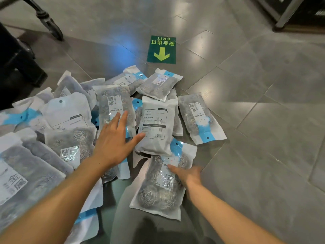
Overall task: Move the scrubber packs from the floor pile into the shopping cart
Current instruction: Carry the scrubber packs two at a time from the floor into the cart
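Scrubber packs [112, 110] (crinkly plastic) | left hand [112, 143] flat | right hand [189, 175] grips one [161, 184]

Grey tiled floor [263, 120] with a green exit sticker [161, 50] near its far middle, bearing a yellow arrow and reversed lettering. A dark caster wheel [52, 27] stands at the far left corner. A dark shelf base [290, 14] fills the far right corner.
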Demonstrator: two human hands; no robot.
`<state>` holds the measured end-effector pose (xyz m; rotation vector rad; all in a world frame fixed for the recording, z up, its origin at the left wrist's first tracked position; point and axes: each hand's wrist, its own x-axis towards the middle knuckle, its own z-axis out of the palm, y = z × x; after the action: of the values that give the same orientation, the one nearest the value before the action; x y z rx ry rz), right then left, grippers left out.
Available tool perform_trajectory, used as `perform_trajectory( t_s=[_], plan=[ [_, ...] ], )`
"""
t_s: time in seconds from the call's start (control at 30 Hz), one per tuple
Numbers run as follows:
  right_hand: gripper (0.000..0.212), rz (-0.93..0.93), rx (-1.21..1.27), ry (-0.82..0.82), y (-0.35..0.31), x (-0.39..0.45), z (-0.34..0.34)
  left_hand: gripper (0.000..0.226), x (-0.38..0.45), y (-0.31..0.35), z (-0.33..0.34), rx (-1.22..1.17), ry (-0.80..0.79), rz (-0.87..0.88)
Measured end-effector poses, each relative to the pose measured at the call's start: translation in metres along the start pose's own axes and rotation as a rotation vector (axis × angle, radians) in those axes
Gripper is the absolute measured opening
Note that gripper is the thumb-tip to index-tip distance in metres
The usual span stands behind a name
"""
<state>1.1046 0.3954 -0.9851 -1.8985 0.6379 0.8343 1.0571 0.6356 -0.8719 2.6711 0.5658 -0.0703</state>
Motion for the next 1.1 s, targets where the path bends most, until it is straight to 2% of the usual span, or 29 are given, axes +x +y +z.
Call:
perform_trajectory(
  t_s=[0.07,0.17,0.2,0.27,0.37,0.47,0.57,0.63,0.73,0.83,0.9,0.93,1.0,1.03,1.1],
  plan=[
    [0.110,0.021,-0.044,0.003,-0.019,-0.024,0.005,0.108,0.000,-0.002,0.000,-0.035,-0.005,-0.010],
    [0.049,0.052,-0.045,-0.039,-0.030,-0.034,0.002,0.101,0.001,-0.001,-0.002,-0.138,-0.024,-0.033],
    [0.041,0.056,-0.035,-0.057,-0.030,-0.032,0.001,0.096,0.002,0.000,-0.001,-0.180,-0.029,-0.044],
    [0.038,0.067,0.004,-0.076,-0.028,-0.027,-0.001,0.089,0.005,0.003,0.005,-0.277,-0.040,-0.072],
    [0.047,0.053,0.143,-0.098,-0.023,-0.027,-0.002,0.070,0.014,0.016,0.017,-0.434,-0.046,-0.112],
    [0.049,-0.014,0.263,-0.183,-0.014,-0.025,-0.018,0.054,0.029,0.038,0.026,-0.612,-0.091,-0.227],
    [0.043,-0.073,0.378,-0.237,-0.012,-0.030,-0.045,0.048,0.049,0.044,0.043,-0.639,-0.095,-0.330],
    [0.046,-0.094,0.416,-0.229,-0.010,-0.027,-0.062,0.053,0.062,0.044,0.054,-0.591,-0.070,-0.356],
    [0.043,-0.142,0.413,-0.203,-0.009,-0.026,-0.085,0.060,0.085,0.043,0.067,-0.581,-0.139,-0.378],
    [0.044,-0.163,0.449,-0.189,-0.008,-0.025,-0.106,0.075,0.105,0.052,0.071,-0.743,-0.237,-0.508],
    [0.048,-0.175,0.459,-0.179,-0.008,-0.022,-0.118,0.085,0.112,0.057,0.075,-0.883,-0.227,-0.584],
    [0.050,-0.179,0.458,-0.173,-0.009,-0.021,-0.123,0.080,0.114,0.057,0.079,-0.933,-0.211,-0.598],
    [0.049,-0.192,0.456,-0.164,-0.011,-0.019,-0.133,0.050,0.111,0.058,0.081,-0.997,-0.191,-0.605],
    [0.047,-0.202,0.456,-0.164,-0.013,-0.018,-0.137,0.042,0.111,0.056,0.084,-1.016,-0.186,-0.606],
    [0.047,-0.217,0.463,-0.167,-0.019,-0.016,-0.144,0.043,0.109,0.052,0.090,-1.041,-0.195,-0.615]
  ],
)
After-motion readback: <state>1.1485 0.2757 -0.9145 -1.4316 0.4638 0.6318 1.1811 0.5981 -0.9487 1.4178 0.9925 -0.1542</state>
